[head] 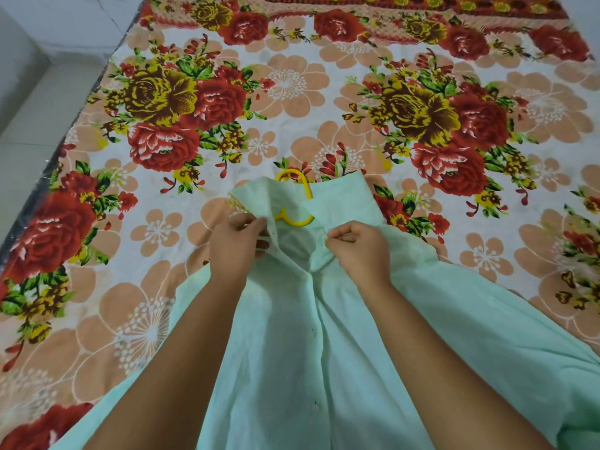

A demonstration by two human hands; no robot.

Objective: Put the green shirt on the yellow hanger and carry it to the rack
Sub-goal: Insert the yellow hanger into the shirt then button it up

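Our left forearm and right forearm extend forward, bare, and converge slightly. We hold the left grip back upward, its thumb and fingers curled, pinching one front edge of the green shirt. Our right grip, near it but apart, pinches the opposite edge likewise, knuckles up.

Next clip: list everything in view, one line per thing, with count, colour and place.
green shirt: one, pale green, spread on the bedsheet, collar away from the person
yellow hanger: one, yellow, inside the shirt's neck, hook past the collar
bedsheet: one, white with red, yellow and peach flowers, under the shirt
floor: one, whitish tiles, left edge
left hand: one, pinching the shirt's front edge below the collar
right hand: one, pinching the opposite front edge
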